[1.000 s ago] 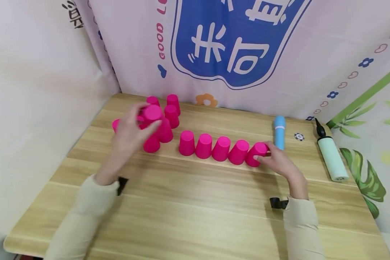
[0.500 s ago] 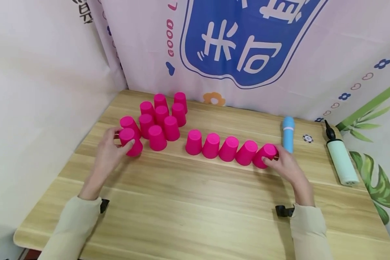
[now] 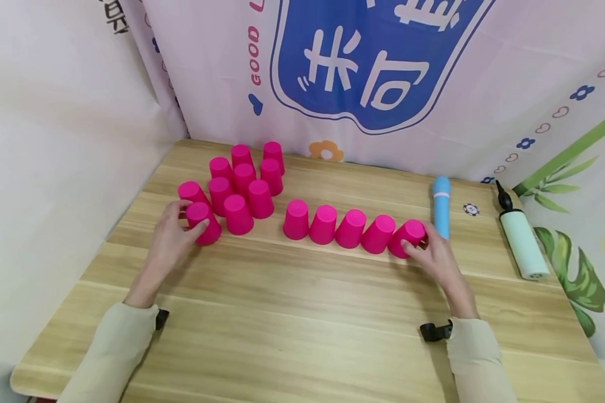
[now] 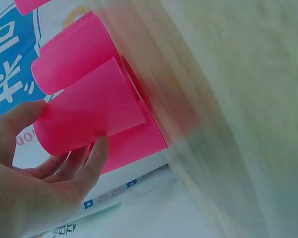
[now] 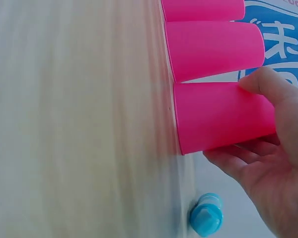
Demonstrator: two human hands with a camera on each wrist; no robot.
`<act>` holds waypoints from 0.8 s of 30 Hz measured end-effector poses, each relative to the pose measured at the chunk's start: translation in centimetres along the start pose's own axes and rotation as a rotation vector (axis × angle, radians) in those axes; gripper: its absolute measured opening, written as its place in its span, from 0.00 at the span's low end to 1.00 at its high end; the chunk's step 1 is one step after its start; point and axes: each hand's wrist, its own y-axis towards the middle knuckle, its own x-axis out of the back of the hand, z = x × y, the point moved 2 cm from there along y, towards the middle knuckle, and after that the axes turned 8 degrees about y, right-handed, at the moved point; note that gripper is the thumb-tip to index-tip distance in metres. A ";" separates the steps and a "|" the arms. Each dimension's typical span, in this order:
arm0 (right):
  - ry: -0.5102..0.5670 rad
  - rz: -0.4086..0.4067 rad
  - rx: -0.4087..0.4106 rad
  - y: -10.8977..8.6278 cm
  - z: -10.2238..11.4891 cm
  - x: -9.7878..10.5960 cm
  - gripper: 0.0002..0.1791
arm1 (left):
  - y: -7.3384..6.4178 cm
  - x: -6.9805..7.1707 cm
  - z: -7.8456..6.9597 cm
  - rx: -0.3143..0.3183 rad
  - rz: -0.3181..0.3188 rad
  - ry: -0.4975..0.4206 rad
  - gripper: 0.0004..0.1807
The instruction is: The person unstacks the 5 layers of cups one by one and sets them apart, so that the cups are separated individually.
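Upside-down pink cups stand in two groups on the wooden table point(image 3: 292, 324). At the front left corner of the left cluster, my left hand point(image 3: 168, 232) grips a pink cup point(image 3: 205, 226), thumb on one side and fingers on the other. In the left wrist view, that cup point(image 4: 89, 109) is upright beside its neighbours, close to the tabletop. My right hand point(image 3: 438, 254) holds the rightmost cup point(image 3: 405, 240) of a straight row, between thumb and fingers. In the right wrist view, this cup point(image 5: 221, 116) has its rim at the table, with another row cup point(image 5: 213, 49) alongside.
Behind the right hand lies a blue microphone-shaped object point(image 3: 441, 210). Farther right are a round patterned chip point(image 3: 471, 209) and a pale green hand pump point(image 3: 524, 243). A printed curtain point(image 3: 217, 73) hangs along the table's back edge.
My left hand has come down from above the cluster with a cup, toward the left front, and stays there with it. The right hand keeps its hold on the end cup.
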 end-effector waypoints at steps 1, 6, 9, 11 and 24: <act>0.016 -0.002 0.010 0.0 0.0 -0.1 0.30 | 0.0 0.0 0.0 -0.001 0.005 0.000 0.29; 0.044 -0.018 0.043 -0.2 0.0 -0.4 0.33 | 0.0 -0.1 0.1 -0.007 0.038 0.012 0.30; -0.001 -0.031 0.057 -0.2 0.0 -0.5 0.35 | 0.2 -0.4 0.2 -0.011 0.051 0.023 0.30; -0.030 -0.040 0.066 -0.2 -0.2 -0.4 0.35 | 0.5 -0.6 0.2 -0.017 0.053 0.032 0.30; 0.008 -0.016 0.050 0.0 -0.7 -0.1 0.32 | -4.5 -0.2 -3.2 -0.204 -0.215 0.042 0.26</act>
